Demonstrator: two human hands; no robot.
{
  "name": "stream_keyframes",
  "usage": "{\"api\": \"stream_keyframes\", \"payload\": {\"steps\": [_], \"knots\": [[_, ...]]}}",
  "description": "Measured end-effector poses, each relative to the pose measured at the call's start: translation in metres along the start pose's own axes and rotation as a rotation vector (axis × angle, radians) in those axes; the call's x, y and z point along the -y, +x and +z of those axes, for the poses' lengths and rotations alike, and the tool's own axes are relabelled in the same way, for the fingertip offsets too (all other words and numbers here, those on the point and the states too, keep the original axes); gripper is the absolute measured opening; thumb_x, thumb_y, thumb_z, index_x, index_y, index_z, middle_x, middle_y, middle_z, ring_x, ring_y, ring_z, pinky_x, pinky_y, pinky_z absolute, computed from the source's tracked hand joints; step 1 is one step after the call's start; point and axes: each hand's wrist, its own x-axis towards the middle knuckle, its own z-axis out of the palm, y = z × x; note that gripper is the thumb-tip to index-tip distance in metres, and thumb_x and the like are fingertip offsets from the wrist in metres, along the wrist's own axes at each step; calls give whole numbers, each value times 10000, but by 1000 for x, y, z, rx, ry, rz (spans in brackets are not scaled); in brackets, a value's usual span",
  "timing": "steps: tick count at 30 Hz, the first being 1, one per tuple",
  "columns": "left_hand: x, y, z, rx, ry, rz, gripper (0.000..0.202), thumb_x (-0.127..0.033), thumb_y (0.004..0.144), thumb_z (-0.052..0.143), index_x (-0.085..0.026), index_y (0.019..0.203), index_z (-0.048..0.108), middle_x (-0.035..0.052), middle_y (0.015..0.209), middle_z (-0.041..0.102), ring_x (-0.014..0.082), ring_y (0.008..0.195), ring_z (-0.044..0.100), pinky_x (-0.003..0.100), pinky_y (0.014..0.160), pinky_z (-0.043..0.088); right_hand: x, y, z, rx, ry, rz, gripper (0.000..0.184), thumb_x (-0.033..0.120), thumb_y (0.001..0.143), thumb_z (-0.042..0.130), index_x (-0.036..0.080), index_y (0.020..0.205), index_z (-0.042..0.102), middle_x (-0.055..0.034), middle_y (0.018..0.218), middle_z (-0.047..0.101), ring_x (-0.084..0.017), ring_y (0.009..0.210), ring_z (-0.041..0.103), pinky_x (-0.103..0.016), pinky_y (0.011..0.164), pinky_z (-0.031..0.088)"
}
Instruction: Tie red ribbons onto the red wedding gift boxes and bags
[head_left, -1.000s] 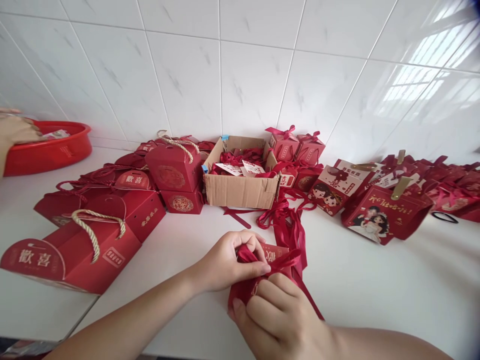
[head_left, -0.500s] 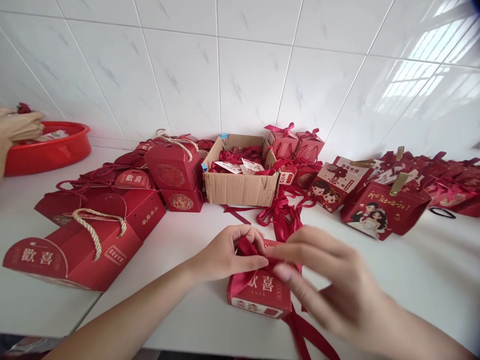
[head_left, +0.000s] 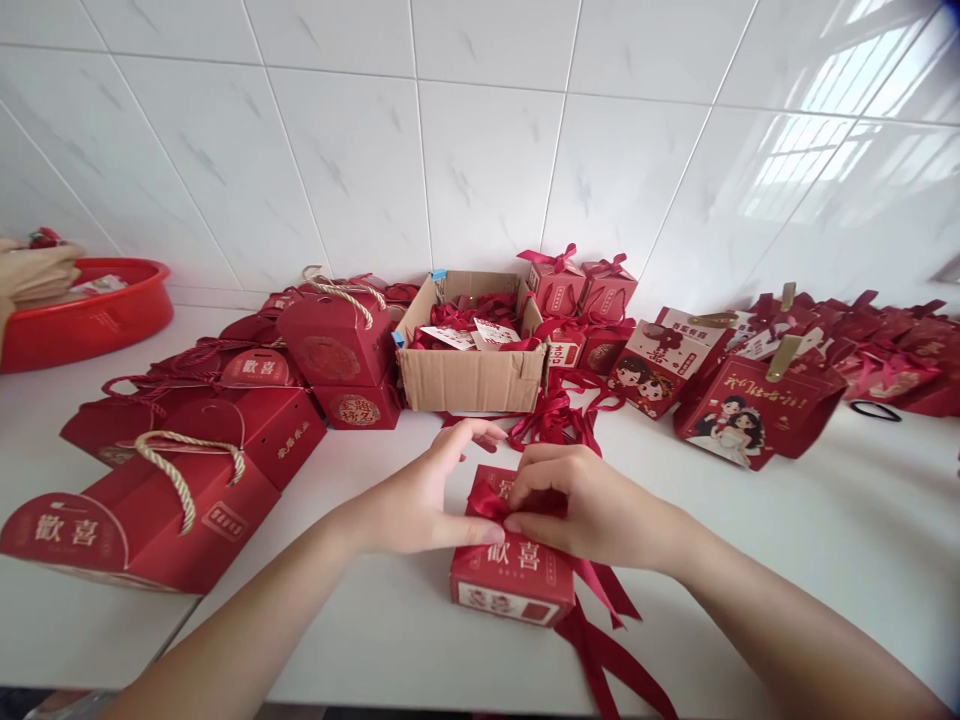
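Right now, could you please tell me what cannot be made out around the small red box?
Head view: ribbon knot on the small red box, covered by left hand and right hand.
Head view: ribbon tails, cut by bottom edge.
Head view: red basin, cut by left edge.

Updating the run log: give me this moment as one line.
left hand: pinches ribbon | right hand: pinches ribbon | red box: upright on table, under both hands | ribbon tails: trail toward near table edge
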Motion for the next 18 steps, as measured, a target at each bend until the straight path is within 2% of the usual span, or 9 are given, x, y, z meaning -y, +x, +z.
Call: {"api": "stream_keyframes", "payload": {"steps": [2,4,7,9,14,18], "knots": [[1,3,3,-125,12,-9,534,-391,752,714,-269,1178,417,49,1283,471,240,1227,434,404,1068,318,-4,1,0,-61,-33,36,100,92,812,636,164,788,700,-17,784,609,-114,693,567,-222,611,440],[1,7,6,-210,26,-62,365,-414,771,682,-224,994,464,29,1101,532,214,1076,497,372,993,353,-9,4,-3,-134,-56,107,98,107,813,630,161,787,708,-22,781,605,-110,668,558,-225,600,436],[1,9,10,-165,6,-130,347,-480,804,614,-192,734,433,-14,806,506,170,814,496,303,787,381,-16,8,-8,-189,-30,241,80,214,816,663,165,783,717,-27,783,630,-112,644,551,-232,591,440],[0,10,13,-142,-26,-132,390,-494,833,565,-186,663,396,-32,705,442,145,723,450,275,705,351,-19,10,-11,-188,-2,285,126,284,817,674,175,774,720,-27,783,651,-118,647,552,-237,590,438],[1,11,15,-134,-130,-160,371,-424,831,558,-182,633,359,-46,663,364,118,651,368,250,625,297,-21,11,-10,-156,-41,241,140,233,815,662,166,694,688,-16,730,631,-112,626,533,-233,572,422],[-1,13,10,-64,-259,-201,322,-382,800,571,-171,617,411,-45,640,391,116,639,385,250,621,290,-21,11,-7,-144,-78,185,130,192,821,653,156,702,691,-16,730,611,-106,622,535,-228,578,424]]}}
